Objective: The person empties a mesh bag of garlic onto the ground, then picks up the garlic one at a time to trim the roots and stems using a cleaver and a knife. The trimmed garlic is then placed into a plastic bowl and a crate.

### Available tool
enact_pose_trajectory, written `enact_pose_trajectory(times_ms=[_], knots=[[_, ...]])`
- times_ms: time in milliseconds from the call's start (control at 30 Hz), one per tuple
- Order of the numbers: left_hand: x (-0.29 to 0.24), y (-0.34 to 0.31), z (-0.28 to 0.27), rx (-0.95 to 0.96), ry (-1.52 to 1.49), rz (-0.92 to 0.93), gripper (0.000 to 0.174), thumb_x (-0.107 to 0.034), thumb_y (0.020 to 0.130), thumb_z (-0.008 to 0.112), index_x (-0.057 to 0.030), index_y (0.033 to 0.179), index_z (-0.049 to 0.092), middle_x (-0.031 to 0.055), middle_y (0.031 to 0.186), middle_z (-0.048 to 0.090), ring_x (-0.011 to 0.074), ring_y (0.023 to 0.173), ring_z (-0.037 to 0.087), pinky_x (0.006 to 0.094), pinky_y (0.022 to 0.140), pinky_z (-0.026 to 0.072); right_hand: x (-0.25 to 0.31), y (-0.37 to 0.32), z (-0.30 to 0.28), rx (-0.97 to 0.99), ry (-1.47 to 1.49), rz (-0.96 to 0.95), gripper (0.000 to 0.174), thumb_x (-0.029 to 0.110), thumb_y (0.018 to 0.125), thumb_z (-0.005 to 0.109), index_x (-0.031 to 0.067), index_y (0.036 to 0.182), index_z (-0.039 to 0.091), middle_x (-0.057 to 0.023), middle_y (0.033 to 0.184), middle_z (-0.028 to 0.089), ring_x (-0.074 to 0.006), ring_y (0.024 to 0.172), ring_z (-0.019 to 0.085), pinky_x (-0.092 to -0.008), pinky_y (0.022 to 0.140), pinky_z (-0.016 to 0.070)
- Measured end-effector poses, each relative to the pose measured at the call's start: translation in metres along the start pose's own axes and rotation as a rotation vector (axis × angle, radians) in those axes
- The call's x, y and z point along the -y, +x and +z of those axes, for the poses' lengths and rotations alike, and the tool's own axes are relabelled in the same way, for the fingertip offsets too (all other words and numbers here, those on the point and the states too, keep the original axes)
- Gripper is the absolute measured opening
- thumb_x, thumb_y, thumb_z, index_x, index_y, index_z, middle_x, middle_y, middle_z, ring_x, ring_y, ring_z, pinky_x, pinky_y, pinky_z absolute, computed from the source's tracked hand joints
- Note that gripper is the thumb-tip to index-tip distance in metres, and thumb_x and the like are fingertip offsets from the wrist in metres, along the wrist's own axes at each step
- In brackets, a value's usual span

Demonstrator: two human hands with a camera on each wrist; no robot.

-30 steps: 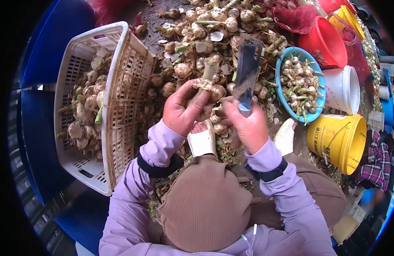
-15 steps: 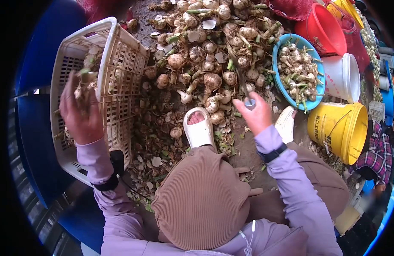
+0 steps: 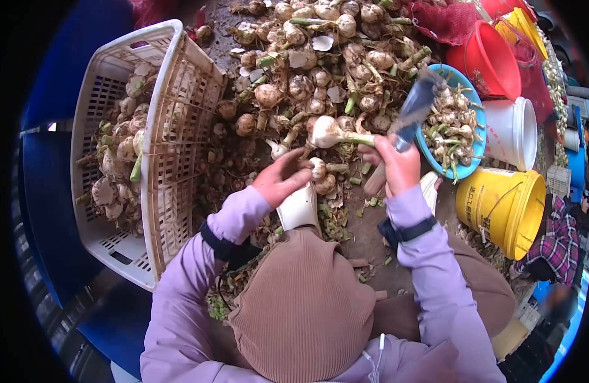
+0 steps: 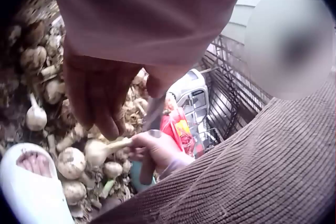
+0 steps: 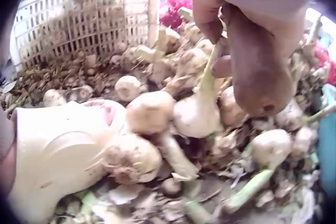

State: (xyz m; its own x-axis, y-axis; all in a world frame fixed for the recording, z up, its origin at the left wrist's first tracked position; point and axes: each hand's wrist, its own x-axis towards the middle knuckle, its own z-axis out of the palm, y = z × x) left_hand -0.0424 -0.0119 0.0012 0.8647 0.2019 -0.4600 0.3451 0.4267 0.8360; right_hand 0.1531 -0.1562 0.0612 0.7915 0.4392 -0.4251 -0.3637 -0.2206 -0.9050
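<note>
My right hand [image 3: 396,167] grips a cleaver [image 3: 417,102] by its brown handle [image 5: 260,74], the dark blade slanting up over the edge of the blue basin. The same hand pinches the green stem of a pale garlic bulb [image 3: 325,132], whose round end points left. In the right wrist view that garlic bulb [image 5: 198,116] hangs below the fingers, in front of other bulbs. My left hand [image 3: 283,181] is just below and left of it, fingers loosely extended and holding nothing. The left wrist view shows left fingers [image 4: 102,100] above the bulb.
A white plastic crate [image 3: 170,115] with garlic bulbs stands at left. A heap of stemmed garlic [image 3: 307,57] spreads ahead. At right are a blue basin [image 3: 476,137] of small garlic, and red, white and yellow buckets [image 3: 495,210]. A white shoe [image 3: 297,207] is below the hands.
My left hand, first holding a garlic bulb, went over the crate and came back without it. The right hand has picked up another bulb by its stem, and the cleaver has swung right.
</note>
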Motion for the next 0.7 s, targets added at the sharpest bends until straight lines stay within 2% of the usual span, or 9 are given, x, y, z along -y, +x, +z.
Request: enact_pose_trajectory(times_ms=[133,233,300,367,400,433,500,633,700], knots=[[-0.028,0.03,0.018,0.07,-0.41,0.427,0.081,-0.036,0.083,0.074,-0.0063,0.143,0.027,0.0138,0.13,0.052,0.0252,0.119,0.052,0.037,0.099,0.0442,0.001,-0.037,0.007,0.178,0.077,0.112,0.014,0.013,0.089,0.062,0.0031,0.094,0.053,-0.013,0.096,0.067,-0.0223,0.078,0.068,-0.0302,0.063,0.0552],[-0.063,0.021,0.02,0.136,-0.368,0.408,0.079,-0.036,0.078,0.077,-0.0053,0.137,0.033,0.0131,0.119,0.055,0.0249,0.11,0.056,0.0409,0.095,0.0469,0.02,-0.047,0.021,0.16,-0.063,0.023,0.02,0.016,0.085,0.068,0.0044,0.087,0.052,-0.009,0.081,0.065,-0.0198,0.062,0.062,-0.0296,0.055,0.0507],[-0.08,0.002,0.019,-0.054,-0.103,0.437,0.076,-0.01,0.073,0.08,-0.004,0.134,0.034,0.0105,0.114,0.058,0.0189,0.106,0.059,0.0363,0.093,0.0491,0.042,-0.051,0.014,0.129,-0.779,-0.468,0.022,0.016,0.082,0.07,0.0053,0.084,0.051,-0.0098,0.076,0.061,-0.0226,0.058,0.059,-0.0319,0.052,0.0478],[-0.084,-0.001,0.012,-0.085,0.28,0.658,0.079,-0.01,0.071,0.081,-0.0032,0.134,0.034,0.0092,0.114,0.058,0.0178,0.107,0.058,0.0345,0.094,0.0489,0.076,-0.064,0.021,0.192,-0.827,-0.567,0.025,0.016,0.076,0.074,0.0069,0.084,0.052,-0.0105,0.074,0.058,-0.027,0.061,0.061,-0.0353,0.053,0.0479],[-0.085,-0.001,0.015,0.239,-0.481,0.399,0.081,-0.015,0.071,0.082,-0.0025,0.134,0.034,0.0089,0.118,0.056,0.0183,0.11,0.057,0.0321,0.096,0.0464,0.084,-0.066,0.025,0.27,-0.967,-0.769,0.027,0.016,0.072,0.075,0.0072,0.083,0.052,-0.0098,0.073,0.057,-0.0275,0.062,0.061,-0.036,0.054,0.0478],[-0.087,-0.006,0.018,0.245,-0.48,0.395,0.081,-0.015,0.071,0.082,-0.0025,0.134,0.034,0.0089,0.118,0.056,0.0183,0.11,0.057,0.0321,0.096,0.0464,0.087,-0.067,0.029,0.349,-1.104,-0.973,0.029,0.015,0.068,0.075,0.0074,0.083,0.052,-0.0091,0.071,0.057,-0.0279,0.064,0.061,-0.0368,0.055,0.0478],[-0.095,-0.02,0.027,-0.188,0.141,0.395,0.079,-0.018,0.073,0.081,-0.0019,0.134,0.033,0.0085,0.119,0.057,0.0148,0.108,0.057,0.0303,0.093,0.0476,0.087,-0.067,0.033,0.369,-1.119,-1.015,0.032,0.014,0.061,0.075,0.0078,0.083,0.052,-0.0088,0.068,0.054,-0.0278,0.063,0.06,-0.0372,0.057,0.0472],[-0.082,-0.016,0.017,-0.171,0.298,0.494,0.079,-0.015,0.073,0.08,-0.0021,0.135,0.033,0.0073,0.119,0.057,0.0128,0.107,0.057,0.0293,0.093,0.0474,0.084,-0.067,0.033,0.379,-1.163,-0.999,0.032,0.011,0.06,0.073,0.0075,0.083,0.052,-0.0083,0.069,0.054,-0.0273,0.063,0.059,-0.0372,0.058,0.0471],[-0.084,-0.016,0.021,-0.161,0.016,0.335,0.077,-0.017,0.073,0.08,-0.0019,0.134,0.035,0.0074,0.117,0.058,0.0132,0.107,0.057,0.0295,0.093,0.047,0.08,-0.064,0.03,0.379,-1.173,-0.991,0.031,0.011,0.06,0.073,0.0075,0.083,0.052,-0.0082,0.069,0.054,-0.0273,0.063,0.059,-0.0373,0.058,0.047]])
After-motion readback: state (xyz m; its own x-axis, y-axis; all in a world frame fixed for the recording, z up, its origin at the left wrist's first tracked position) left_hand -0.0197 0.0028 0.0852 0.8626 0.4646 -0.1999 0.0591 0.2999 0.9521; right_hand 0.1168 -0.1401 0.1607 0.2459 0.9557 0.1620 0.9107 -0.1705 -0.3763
